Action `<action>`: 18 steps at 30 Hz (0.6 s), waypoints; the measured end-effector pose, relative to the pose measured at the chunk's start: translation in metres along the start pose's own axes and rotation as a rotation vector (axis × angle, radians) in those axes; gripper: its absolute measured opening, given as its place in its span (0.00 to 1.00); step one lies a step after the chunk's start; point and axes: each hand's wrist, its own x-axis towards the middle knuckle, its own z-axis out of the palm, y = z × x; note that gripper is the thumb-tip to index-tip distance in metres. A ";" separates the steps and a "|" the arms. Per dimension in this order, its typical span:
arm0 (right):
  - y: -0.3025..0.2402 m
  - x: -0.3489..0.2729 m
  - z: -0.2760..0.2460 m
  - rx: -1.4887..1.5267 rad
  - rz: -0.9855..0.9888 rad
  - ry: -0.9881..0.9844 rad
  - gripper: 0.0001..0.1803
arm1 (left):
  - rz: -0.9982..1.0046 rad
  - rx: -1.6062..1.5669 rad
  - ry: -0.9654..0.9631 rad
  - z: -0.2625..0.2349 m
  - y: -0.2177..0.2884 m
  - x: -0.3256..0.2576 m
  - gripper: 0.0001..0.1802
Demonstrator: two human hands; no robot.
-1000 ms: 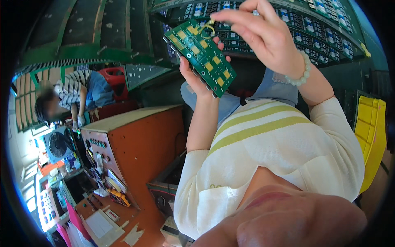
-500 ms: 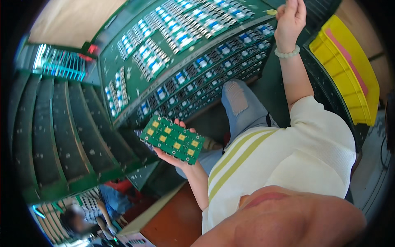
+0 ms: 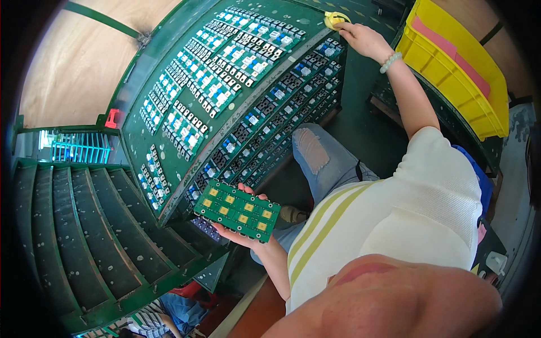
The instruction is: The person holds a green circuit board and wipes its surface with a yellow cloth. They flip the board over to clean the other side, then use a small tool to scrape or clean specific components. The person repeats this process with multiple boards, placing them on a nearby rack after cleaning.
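A green circuit board panel (image 3: 236,210) with gold square pads lies in my left hand (image 3: 239,235), whose fingers curl around its far edge while the thumb side supports it from below. Higher up, my right hand (image 3: 363,40) stretches out to the far right corner of the green rack top. Its fingertips are pinched at the edge of a roll of yellow tape (image 3: 336,20). A pale bead bracelet (image 3: 390,62) circles the right wrist. The underside of the panel is hidden from me.
Rows of small circuit boards (image 3: 209,79) cover the green rack top (image 3: 151,128), with more on shelves below. A dark slatted rack (image 3: 101,225) stands at left, a yellow crate (image 3: 451,73) at right. Part of another person (image 3: 149,318) shows at the lower left.
My right hand has come down and left onto the yellow tape roll. The view has shifted, showing more of the rack top. My left hand still holds the panel.
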 end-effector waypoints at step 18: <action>-0.273 -0.145 -0.005 0.858 -0.990 -0.306 0.23 | 0.236 -0.092 -0.043 0.043 0.018 -0.021 0.54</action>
